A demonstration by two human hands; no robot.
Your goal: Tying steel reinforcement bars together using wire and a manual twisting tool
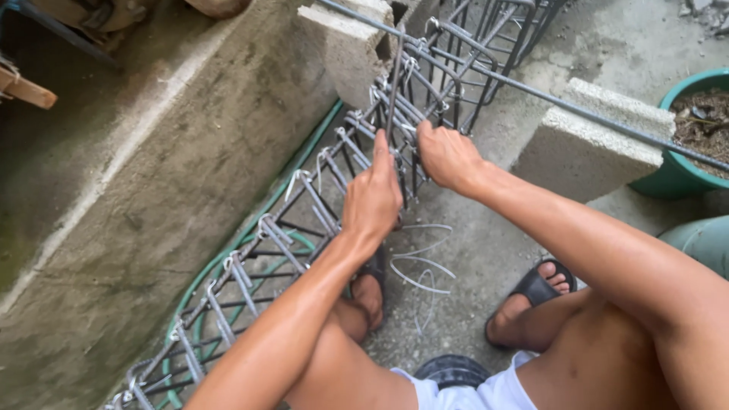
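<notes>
Our left hand [372,199] has its fingers curled shut round a thin upright tying tool [393,91] while our right hand [448,156] grips the rebar cage [304,220], which lies beside the concrete wall [152,190], stiff, heavy and best held by its long bars, loose tie wires [421,266] just below it.

An outdoor building yard beside a home: a bare concrete floor [486,250], a rough concrete wall [152,190], hollow concrete blocks [592,144], a tied rebar cage [304,220], loose tie wires [421,269] and a green plant pot [695,144].
</notes>
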